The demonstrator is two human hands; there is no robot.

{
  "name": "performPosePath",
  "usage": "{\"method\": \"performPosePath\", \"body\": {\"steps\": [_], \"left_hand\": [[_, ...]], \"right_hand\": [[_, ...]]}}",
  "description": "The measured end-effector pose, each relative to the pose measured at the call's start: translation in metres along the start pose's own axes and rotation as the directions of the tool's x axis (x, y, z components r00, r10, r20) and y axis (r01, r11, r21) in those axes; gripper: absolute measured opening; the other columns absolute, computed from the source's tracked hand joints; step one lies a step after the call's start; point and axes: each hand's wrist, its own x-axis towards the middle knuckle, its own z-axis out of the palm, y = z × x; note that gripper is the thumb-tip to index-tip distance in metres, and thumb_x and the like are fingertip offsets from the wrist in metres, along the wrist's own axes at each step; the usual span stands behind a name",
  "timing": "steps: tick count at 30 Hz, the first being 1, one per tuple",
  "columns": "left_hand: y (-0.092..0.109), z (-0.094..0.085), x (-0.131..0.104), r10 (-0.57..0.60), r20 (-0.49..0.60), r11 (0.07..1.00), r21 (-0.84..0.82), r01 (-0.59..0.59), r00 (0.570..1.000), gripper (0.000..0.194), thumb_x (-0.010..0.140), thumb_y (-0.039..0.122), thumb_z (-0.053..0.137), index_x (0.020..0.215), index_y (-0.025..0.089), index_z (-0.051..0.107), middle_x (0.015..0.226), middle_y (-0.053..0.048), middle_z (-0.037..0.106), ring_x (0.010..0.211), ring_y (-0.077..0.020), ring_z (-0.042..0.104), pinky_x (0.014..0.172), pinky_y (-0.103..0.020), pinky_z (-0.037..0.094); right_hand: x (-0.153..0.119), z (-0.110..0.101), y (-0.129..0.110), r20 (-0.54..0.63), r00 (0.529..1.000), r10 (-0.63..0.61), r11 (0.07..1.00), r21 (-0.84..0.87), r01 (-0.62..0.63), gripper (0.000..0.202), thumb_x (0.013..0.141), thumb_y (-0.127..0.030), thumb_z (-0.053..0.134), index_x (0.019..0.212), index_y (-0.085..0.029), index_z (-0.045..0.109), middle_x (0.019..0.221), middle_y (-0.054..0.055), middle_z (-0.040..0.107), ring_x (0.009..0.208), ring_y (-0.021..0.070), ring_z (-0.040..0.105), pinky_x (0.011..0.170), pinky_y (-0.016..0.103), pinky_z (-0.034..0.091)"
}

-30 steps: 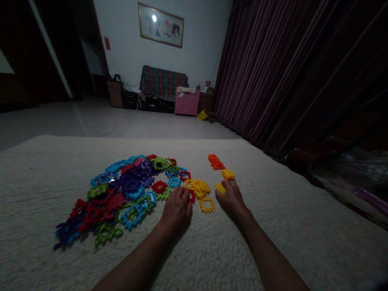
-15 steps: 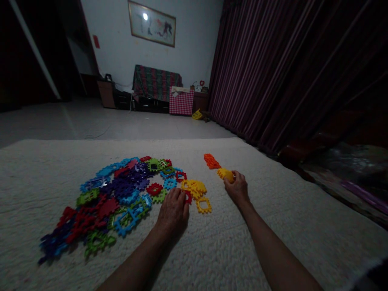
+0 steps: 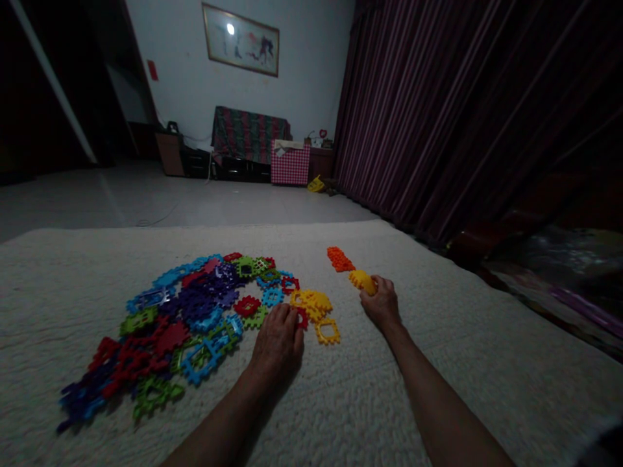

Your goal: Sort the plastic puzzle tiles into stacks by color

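My right hand (image 3: 382, 303) grips a small stack of yellow toothed plastic building pieces (image 3: 362, 281) between thumb and fingers, low over the mat. Just beyond it lies a row of orange pieces (image 3: 340, 259), overlapping one another. My left hand (image 3: 278, 334) rests palm down by the pile's right edge, fingers loosely bent, with nothing seen in its grasp. Partly behind its fingertips is a red piece (image 3: 302, 318). A cluster of yellow pieces (image 3: 312, 302) sits between the two hands, and a yellow square frame piece (image 3: 328, 331) lies nearer me.
A wide pile of purple (image 3: 197, 297), red, blue and green pieces spreads over the left of the pale quilted mat (image 3: 341, 402). Dark curtains (image 3: 413, 117) hang at the right. A covered cabinet (image 3: 250, 136) stands by the far wall.
The hands and pieces hold nearly the same places. The stack in my right hand looks slightly more tilted. The view has shifted a little.
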Motion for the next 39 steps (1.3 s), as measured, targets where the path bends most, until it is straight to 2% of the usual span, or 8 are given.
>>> {"method": "performPosePath", "body": {"steps": [14, 17, 19, 23, 25, 28, 35, 39], "left_hand": [[0.001, 0.0, 0.0, -0.019, 0.007, 1.0, 0.003, 0.019, 1.0, 0.025, 0.092, 0.02, 0.05, 0.115, 0.019, 0.061, 0.123, -0.012, 0.062, 0.123, -0.0285, 0.054, 0.107, -0.047, 0.047], [0.002, -0.001, 0.0, -0.025, 0.012, 1.0, 0.003, 0.025, 1.0, 0.025, 0.092, 0.02, 0.05, 0.114, 0.02, 0.061, 0.122, -0.011, 0.062, 0.122, -0.0281, 0.054, 0.106, -0.047, 0.047], [0.002, -0.002, 0.0, -0.026, 0.021, 1.0, -0.006, 0.026, 0.999, 0.024, 0.092, 0.02, 0.05, 0.113, 0.021, 0.061, 0.12, -0.011, 0.062, 0.122, -0.0281, 0.054, 0.105, -0.046, 0.048], [0.003, -0.003, 0.0, -0.034, 0.017, 0.999, -0.014, 0.034, 0.999, 0.025, 0.092, 0.02, 0.049, 0.114, 0.02, 0.061, 0.12, -0.012, 0.062, 0.122, -0.0289, 0.053, 0.104, -0.048, 0.048], [0.003, -0.003, 0.001, -0.031, 0.014, 0.999, -0.009, 0.031, 0.999, 0.025, 0.091, 0.019, 0.049, 0.114, 0.021, 0.06, 0.12, -0.011, 0.061, 0.121, -0.0284, 0.053, 0.105, -0.048, 0.047], [0.004, -0.004, 0.001, -0.03, 0.033, 1.0, 0.009, 0.03, 0.999, 0.024, 0.092, 0.019, 0.049, 0.113, 0.021, 0.06, 0.119, -0.011, 0.061, 0.117, -0.0273, 0.055, 0.104, -0.047, 0.047], [0.004, -0.004, 0.001, -0.031, 0.046, 0.999, 0.013, 0.03, 0.998, 0.026, 0.093, 0.02, 0.047, 0.116, 0.018, 0.059, 0.123, -0.013, 0.06, 0.121, -0.0289, 0.053, 0.107, -0.048, 0.045], [0.003, -0.003, 0.0, -0.023, 0.025, 1.0, 0.007, 0.022, 0.999, 0.027, 0.092, 0.019, 0.049, 0.118, 0.019, 0.059, 0.123, -0.012, 0.061, 0.12, -0.0278, 0.053, 0.108, -0.047, 0.045]], "right_hand": [[0.001, -0.002, -0.004, 0.01, 0.999, 0.047, 0.999, -0.002, -0.047, 0.041, 0.076, -0.034, 0.062, 0.114, -0.018, 0.06, 0.117, 0.014, 0.055, 0.108, 0.0287, 0.057, 0.096, 0.045, 0.051], [-0.001, -0.007, -0.017, -0.067, 0.997, -0.025, 0.997, 0.067, 0.03, 0.041, 0.077, -0.033, 0.062, 0.114, -0.017, 0.06, 0.123, 0.016, 0.054, 0.115, 0.03, 0.055, 0.102, 0.048, 0.048], [-0.005, -0.009, -0.03, -0.033, 0.99, -0.135, 0.977, 0.159, 0.139, 0.036, 0.079, -0.029, 0.058, 0.113, -0.017, 0.062, 0.119, 0.015, 0.057, 0.113, 0.0282, 0.057, 0.101, 0.047, 0.049], [-0.018, -0.002, -0.056, 0.247, 0.9, -0.36, 0.869, 0.439, 0.228, 0.041, 0.076, -0.02, 0.054, 0.116, -0.02, 0.064, 0.123, 0.012, 0.064, 0.112, 0.0234, 0.063, 0.091, 0.04, 0.057], [-0.025, 0.003, -0.066, 0.321, 0.837, -0.442, 0.822, 0.518, 0.235, 0.048, 0.073, -0.017, 0.057, 0.12, -0.021, 0.064, 0.132, 0.011, 0.063, 0.122, 0.0234, 0.061, 0.1, 0.042, 0.054], [-0.031, 0.008, -0.073, 0.37, 0.789, -0.491, 0.812, 0.523, 0.261, 0.053, 0.069, -0.013, 0.058, 0.121, -0.021, 0.065, 0.136, 0.012, 0.063, 0.128, 0.0243, 0.058, 0.113, 0.047, 0.045], [-0.027, 0.009, -0.074, 0.413, 0.766, -0.492, 0.828, 0.495, 0.264, 0.048, 0.069, -0.011, 0.057, 0.115, -0.02, 0.068, 0.135, 0.012, 0.064, 0.128, 0.0242, 0.058, 0.112, 0.045, 0.045], [-0.027, 0.009, -0.078, 0.418, 0.764, -0.491, 0.825, 0.506, 0.253, 0.042, 0.07, -0.013, 0.059, 0.11, -0.022, 0.068, 0.122, 0.008, 0.07, 0.115, 0.0223, 0.064, 0.105, 0.042, 0.05]]}}
